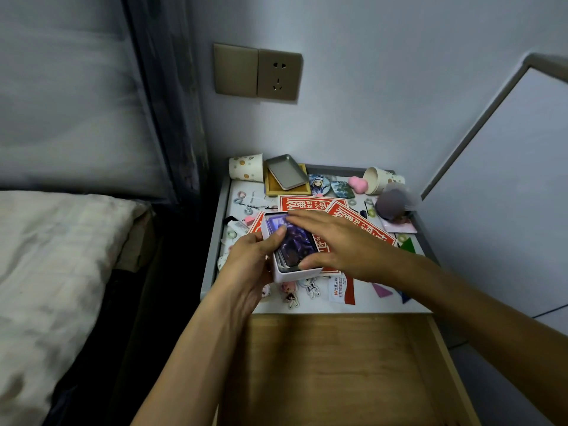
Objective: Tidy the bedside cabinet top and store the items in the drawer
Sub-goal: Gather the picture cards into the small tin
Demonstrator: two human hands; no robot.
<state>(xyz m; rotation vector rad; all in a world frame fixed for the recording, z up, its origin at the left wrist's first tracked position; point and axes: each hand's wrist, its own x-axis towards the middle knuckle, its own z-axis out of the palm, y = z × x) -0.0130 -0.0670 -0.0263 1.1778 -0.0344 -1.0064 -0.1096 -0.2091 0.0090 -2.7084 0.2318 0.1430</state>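
Note:
My left hand [250, 265] grips a small white box [292, 273] from its left side, thumb on the stack of purple cards [293, 244] inside it. My right hand [335, 241] lies over the same stack, fingers along the far end and thumb at the near end of the cards. The box is held just above the cluttered white cabinet top [322, 305]. Below it the wooden drawer [338, 364] stands pulled out, its visible bottom bare.
Red envelopes [307, 202], two paper cups [246, 172] [382, 179], a metal tray [287, 172] on a wooden one, badges, stickers, hair clips and a purple figure [393, 202] litter the top. A bed [46, 272] lies left; a wall socket [278, 75] is above.

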